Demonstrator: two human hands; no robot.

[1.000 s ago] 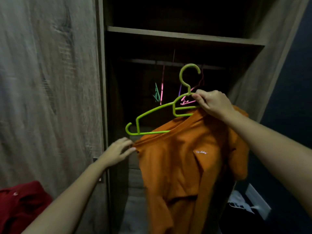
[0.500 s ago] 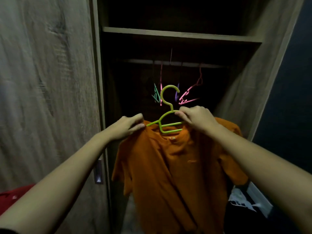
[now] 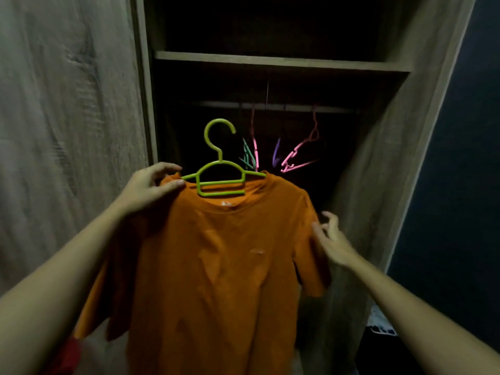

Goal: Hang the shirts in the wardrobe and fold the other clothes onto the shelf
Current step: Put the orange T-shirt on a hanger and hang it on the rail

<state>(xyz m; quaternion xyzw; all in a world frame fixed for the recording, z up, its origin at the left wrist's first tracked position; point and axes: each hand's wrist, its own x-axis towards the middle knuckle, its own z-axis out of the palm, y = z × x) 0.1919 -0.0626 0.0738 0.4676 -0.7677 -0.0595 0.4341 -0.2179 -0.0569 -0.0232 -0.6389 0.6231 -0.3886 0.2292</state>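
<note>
My right hand (image 3: pixel 331 239) has quit the hanger (image 3: pixel 220 180), fingers loose; left hand (image 3: pixel 151 185) pinches the shirt (image 3: pixel 216 266) at its shoulder, ready for the rail (image 3: pixel 297 107).

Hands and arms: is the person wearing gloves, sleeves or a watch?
No. The left hand and right hand are bare, with no gloves, rings or watch showing. The left forearm and right forearm are uncovered too; no sleeve is in view.
</note>
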